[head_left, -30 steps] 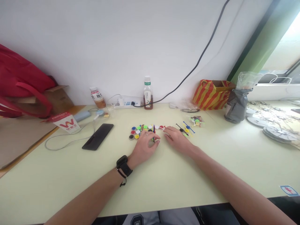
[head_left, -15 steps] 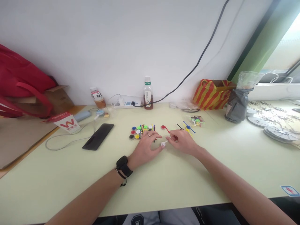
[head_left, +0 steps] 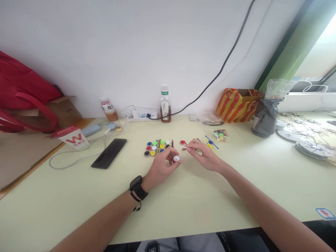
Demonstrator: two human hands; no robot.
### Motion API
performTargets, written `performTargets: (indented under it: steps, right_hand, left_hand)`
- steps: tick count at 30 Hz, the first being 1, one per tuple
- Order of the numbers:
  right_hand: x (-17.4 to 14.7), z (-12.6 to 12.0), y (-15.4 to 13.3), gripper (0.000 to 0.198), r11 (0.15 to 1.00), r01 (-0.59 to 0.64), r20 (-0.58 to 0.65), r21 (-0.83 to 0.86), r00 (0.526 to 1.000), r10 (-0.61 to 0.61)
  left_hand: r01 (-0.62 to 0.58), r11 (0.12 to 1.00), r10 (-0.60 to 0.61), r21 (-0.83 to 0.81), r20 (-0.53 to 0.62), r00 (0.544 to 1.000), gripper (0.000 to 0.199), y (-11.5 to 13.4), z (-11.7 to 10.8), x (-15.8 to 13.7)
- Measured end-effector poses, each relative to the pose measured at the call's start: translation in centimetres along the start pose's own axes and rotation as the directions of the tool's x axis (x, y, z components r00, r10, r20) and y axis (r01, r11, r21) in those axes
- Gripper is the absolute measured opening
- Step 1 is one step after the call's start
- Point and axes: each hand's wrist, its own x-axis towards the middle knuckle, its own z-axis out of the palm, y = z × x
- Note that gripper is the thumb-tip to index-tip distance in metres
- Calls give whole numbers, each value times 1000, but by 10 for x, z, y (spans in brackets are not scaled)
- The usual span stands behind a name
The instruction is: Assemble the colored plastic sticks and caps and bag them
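My left hand (head_left: pixel 165 161) pinches a small white plastic disc (head_left: pixel 176 158) between thumb and fingers, its face turned up toward me. To the right, my right hand (head_left: pixel 203 153) is closed on a thin white stick (head_left: pixel 184 147) that points left. Just beyond the left hand lie several coloured discs, among them a yellow disc (head_left: pixel 153 153), with a bundle of coloured sticks (head_left: pixel 158 146) between them. A red disc (head_left: pixel 182 142) with a red stick rests past the right fingers. Right of that hand are blue and yellow pieces (head_left: pixel 210 142) joined together.
A black phone (head_left: pixel 109 153) and a white-and-red carton (head_left: pixel 75 137) lie to the left. Along the wall stand a tea bottle (head_left: pixel 165 106), a power strip (head_left: pixel 141 114) and a striped bag (head_left: pixel 236 106). A small packet of coloured pieces (head_left: pixel 220 135) is at the right.
The white disc has come off the table and is held in my left hand, tilted. My right hand has drawn slightly away, and the white stick now shows apart from the disc.
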Motion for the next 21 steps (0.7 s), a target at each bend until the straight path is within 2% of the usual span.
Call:
performTargets:
  steps: [2,4,7,10,13,16,21]
  right_hand:
    - [1,0,-1,31,1000,-10,-75,-10,997,10]
    - [2,-1,-4,31,997,-60,-97,40,993,64]
    - [2,-5,-10,31,963,-150,-78,225,982,171]
    - [2,-9,-15,28,882,-220,-30,416,966,256]
    - [1,-8,-19,22,812,-263,23,521,955,295]
    - [-1,-4,-22,21,787,-269,97,555,961,260]
    - [-3,9,-22,15,836,-190,145,514,980,134]
  left_hand:
    - [1,1000,-1,-22,-5,1000,13,-1,1,0]
    - [-2,1000,2,-26,1,1000,14,-2,1,0]
    - [6,999,-6,-52,1,1000,20,-2,2,0]
    - [7,997,-9,-74,-33,999,30,-2,3,0]
    - [3,997,-7,-79,-58,998,37,-1,4,0]
    - [6,996,-9,-89,-37,999,38,1,4,0]
    - [-1,991,4,-136,23,1000,27,5,4,0]
